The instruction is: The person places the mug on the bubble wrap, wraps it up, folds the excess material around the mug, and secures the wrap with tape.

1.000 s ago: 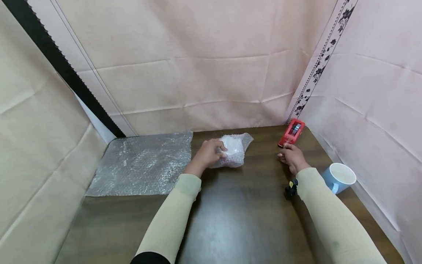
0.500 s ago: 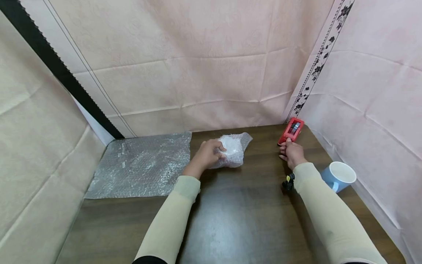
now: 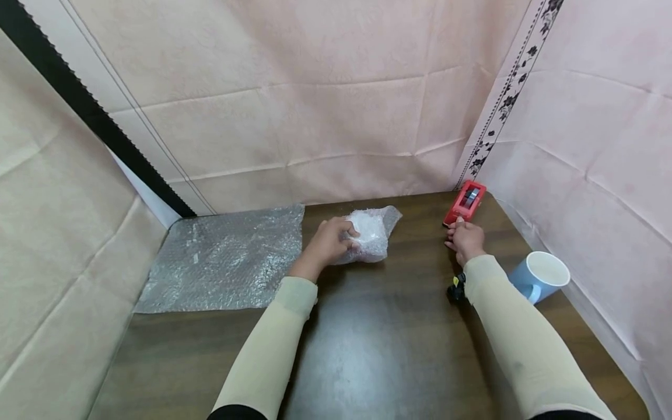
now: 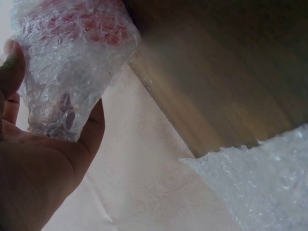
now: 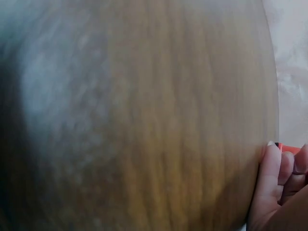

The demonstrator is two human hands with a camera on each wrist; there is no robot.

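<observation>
My left hand point(image 3: 328, 240) grips the left side of a small bundle in bubble wrap point(image 3: 370, 233) near the back of the table. In the left wrist view, pink-red shows through the wrapped bundle point(image 4: 72, 62), with the thumb on one side of it and fingers behind. What is inside is hidden by the wrap. At the back right corner, my right hand point(image 3: 466, 239) holds the near end of a red tape dispenser point(image 3: 466, 201) between thumb and fingers. Only a bit of the red dispenser point(image 5: 289, 148) shows past the fingers in the right wrist view.
A flat sheet of bubble wrap point(image 3: 226, 256) lies on the left of the brown wooden table point(image 3: 357, 350). A light blue mug point(image 3: 541, 277) stands beside the right forearm, near the table's right edge. Patterned cloth point(image 3: 336, 116) hangs behind and at both sides.
My right hand has moved slightly forward, bringing the thumb onto the dispenser's near end. The left hand keeps its hold on the bundle, which stays in place.
</observation>
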